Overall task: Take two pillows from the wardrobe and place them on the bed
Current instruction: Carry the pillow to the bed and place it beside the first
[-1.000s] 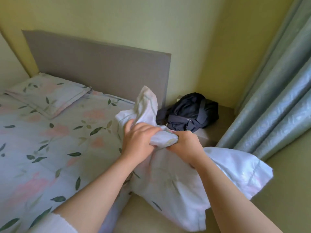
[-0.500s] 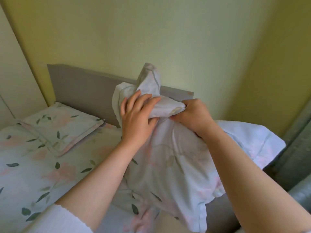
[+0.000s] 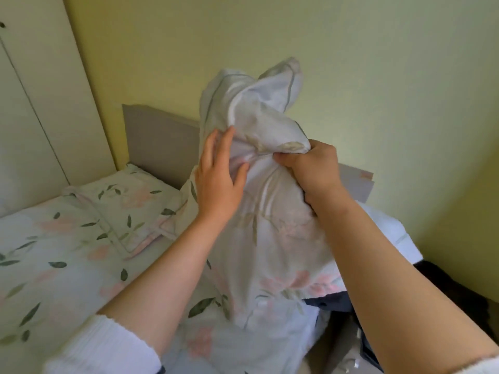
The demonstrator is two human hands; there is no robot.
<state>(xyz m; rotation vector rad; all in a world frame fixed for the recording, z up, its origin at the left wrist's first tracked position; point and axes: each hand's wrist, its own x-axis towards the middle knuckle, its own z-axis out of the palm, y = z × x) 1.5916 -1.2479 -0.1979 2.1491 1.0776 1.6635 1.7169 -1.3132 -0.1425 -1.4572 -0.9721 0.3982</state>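
Home bedroom. Bed (image 3: 54, 260) with leaf-and-blossom sheet, matching pillow (image 3: 127, 211) lying flat at its head, grey padded headboard (image 3: 159, 147) against pale yellow-green wall (image 3: 378, 76). Cream wardrobe doors (image 3: 35, 103) at left, just beside the bed. Dark bag (image 3: 459, 298) low at right, partly hidden.

A pillow (image 3: 127, 209) lies on the bed (image 3: 54, 265) against the headboard (image 3: 159, 147). A second pillow (image 3: 270, 211) is held above the bed's right edge.
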